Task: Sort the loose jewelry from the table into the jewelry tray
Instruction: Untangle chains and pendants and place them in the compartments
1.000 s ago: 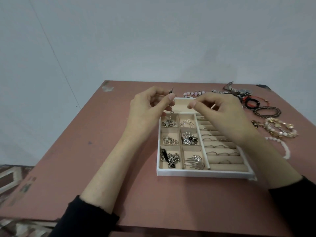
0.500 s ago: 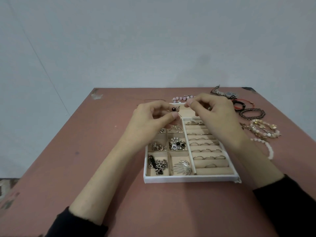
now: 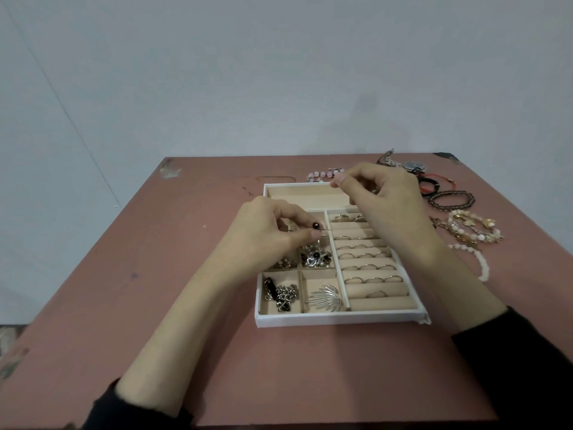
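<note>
A white jewelry tray [image 3: 341, 321] with beige lining lies mid-table. Its left compartments hold earrings, a chain and a silver fan-shaped brooch [image 3: 325, 301]. Its right rows hold rings [image 3: 369, 266]. My left hand [image 3: 273, 234] hovers over the upper-left compartments and pinches a small earring with a dark bead [image 3: 316, 225] on a thin wire. My right hand [image 3: 381, 200] hangs over the tray's far long compartment, thumb and forefinger pressed together; I see nothing between them. Loose bracelets [image 3: 474, 231] lie on the table to the tray's right.
Beyond the tray lies a pink bead bracelet [image 3: 322, 174]. At the far right are a watch [image 3: 400, 164], red and black cords [image 3: 429, 186], a dark beaded bracelet [image 3: 451, 200] and a white bead bracelet [image 3: 477, 262]. The pink table [image 3: 186, 274] ends at a wall behind.
My hands, which met at the bead earring, have drawn apart. The left came down over the small compartments with the earring; the right moved toward the tray's far end.
</note>
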